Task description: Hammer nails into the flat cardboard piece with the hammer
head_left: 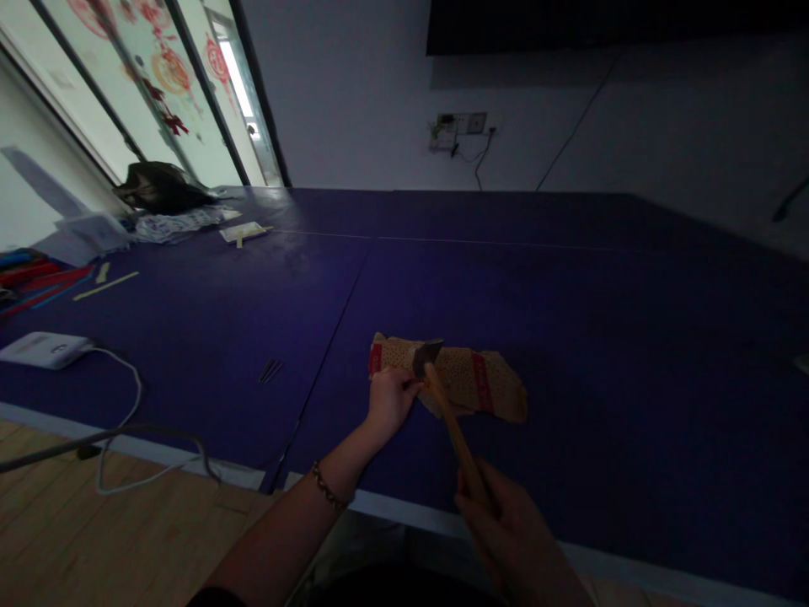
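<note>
A flattened piece of tan patterned packaging [502, 384] with red bands lies on the purple table. My left hand [390, 403] is at its near left edge, fingers pinched together beside the hammer's head; what they hold, if anything, is too small to tell. My right hand [506, 514] is wrapped round the lower end of a wooden-handled hammer [456, 434]. Its dark head is over the left half of the packaging, close to my left fingertips. Several thin dark metal pieces [270, 370] lie on the table left of my left hand.
On the purple table [569, 295], a white device [47, 349] with a cable sits at the left edge. Red and blue strips [44, 287], papers [94, 236], a dark bag [163, 187] and a small white packet [245, 232] lie at the far left. A wall with sockets [468, 124] stands behind.
</note>
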`<state>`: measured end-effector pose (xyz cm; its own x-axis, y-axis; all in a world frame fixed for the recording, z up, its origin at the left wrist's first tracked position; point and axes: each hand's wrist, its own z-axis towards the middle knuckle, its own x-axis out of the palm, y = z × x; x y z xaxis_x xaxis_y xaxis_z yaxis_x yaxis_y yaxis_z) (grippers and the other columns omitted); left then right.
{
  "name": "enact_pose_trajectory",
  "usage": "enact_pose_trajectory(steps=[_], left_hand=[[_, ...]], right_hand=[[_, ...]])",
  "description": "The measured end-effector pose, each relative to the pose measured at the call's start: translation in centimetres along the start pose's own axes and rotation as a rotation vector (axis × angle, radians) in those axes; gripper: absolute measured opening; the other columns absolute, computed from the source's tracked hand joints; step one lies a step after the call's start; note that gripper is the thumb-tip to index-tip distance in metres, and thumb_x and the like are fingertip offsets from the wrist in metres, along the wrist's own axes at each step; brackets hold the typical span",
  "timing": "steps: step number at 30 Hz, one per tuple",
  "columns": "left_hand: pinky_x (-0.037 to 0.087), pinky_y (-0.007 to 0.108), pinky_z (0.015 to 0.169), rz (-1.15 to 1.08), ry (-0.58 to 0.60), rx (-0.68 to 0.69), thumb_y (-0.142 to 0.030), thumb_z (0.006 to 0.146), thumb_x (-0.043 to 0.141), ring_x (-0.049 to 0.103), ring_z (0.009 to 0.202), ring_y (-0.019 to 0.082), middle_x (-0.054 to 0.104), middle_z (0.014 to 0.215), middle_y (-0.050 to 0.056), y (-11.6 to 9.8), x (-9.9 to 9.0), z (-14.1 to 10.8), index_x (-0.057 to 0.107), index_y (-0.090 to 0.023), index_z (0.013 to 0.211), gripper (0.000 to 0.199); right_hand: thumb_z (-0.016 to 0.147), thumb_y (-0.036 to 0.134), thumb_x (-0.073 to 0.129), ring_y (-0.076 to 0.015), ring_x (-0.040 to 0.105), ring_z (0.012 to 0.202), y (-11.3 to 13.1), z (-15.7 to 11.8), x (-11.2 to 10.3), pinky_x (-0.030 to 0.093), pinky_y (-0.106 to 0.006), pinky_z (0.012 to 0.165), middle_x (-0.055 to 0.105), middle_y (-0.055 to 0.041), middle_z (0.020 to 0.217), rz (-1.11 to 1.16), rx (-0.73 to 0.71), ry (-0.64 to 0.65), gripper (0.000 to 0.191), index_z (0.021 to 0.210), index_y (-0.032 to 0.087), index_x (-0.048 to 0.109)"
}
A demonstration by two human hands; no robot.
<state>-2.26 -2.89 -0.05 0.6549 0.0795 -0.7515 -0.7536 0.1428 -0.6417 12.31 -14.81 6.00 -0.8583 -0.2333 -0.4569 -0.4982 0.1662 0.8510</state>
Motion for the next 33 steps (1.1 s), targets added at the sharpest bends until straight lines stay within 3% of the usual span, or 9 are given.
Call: enact_pose_trajectory(steps=[5,18,26,33], left_hand=[[0.041,0.026,0.067,-0.022,0.025,0.043,-0.019,0.073,0.061,0.059,0.073,0.017,0.069,0.075,0.004,0.1,0.2,0.1,0.070,-0.018,0.076,0.010],[0.043,0.025,0.067,-0.051,-0.039,0.113,-0.012,0.070,0.063,0.058,0.073,0.015,0.066,0.074,0.003,0.0,0.2,-0.1,0.070,-0.017,0.072,0.008],[0.042,0.027,0.071,-0.036,-0.017,0.061,-0.014,0.071,0.063,0.057,0.076,0.015,0.066,0.076,0.002,-0.4,-0.1,-0.1,0.070,-0.019,0.073,0.009],[0.042,0.026,0.072,-0.070,-0.035,0.071,-0.014,0.069,0.065,0.058,0.075,0.015,0.066,0.075,0.002,-0.1,0.0,0.0,0.068,-0.017,0.069,0.005]], right_hand=[[0.064,0.033,0.045,-0.0161,0.049,0.052,-0.1,0.1,0.6,0.037,-0.027,0.050,0.052,0.0007,0.054,-0.053,-0.018,-0.065,0.015,0.063,0.020,0.052],[0.066,0.036,0.045,-0.0169,0.050,0.055,-0.7,0.3,0.7,0.038,-0.027,0.052,0.053,-0.0003,0.058,-0.066,0.003,-0.032,0.018,0.068,0.019,0.053],[0.070,0.034,0.051,-0.0157,0.050,0.056,0.2,-1.6,-0.1,0.039,-0.023,0.051,0.055,0.0003,0.059,0.029,-0.028,-0.065,0.015,0.070,0.020,0.056],[0.067,0.033,0.050,-0.0157,0.050,0.053,-0.4,-0.4,0.5,0.039,-0.024,0.049,0.054,0.0005,0.057,0.014,-0.010,-0.078,0.015,0.066,0.019,0.056]])
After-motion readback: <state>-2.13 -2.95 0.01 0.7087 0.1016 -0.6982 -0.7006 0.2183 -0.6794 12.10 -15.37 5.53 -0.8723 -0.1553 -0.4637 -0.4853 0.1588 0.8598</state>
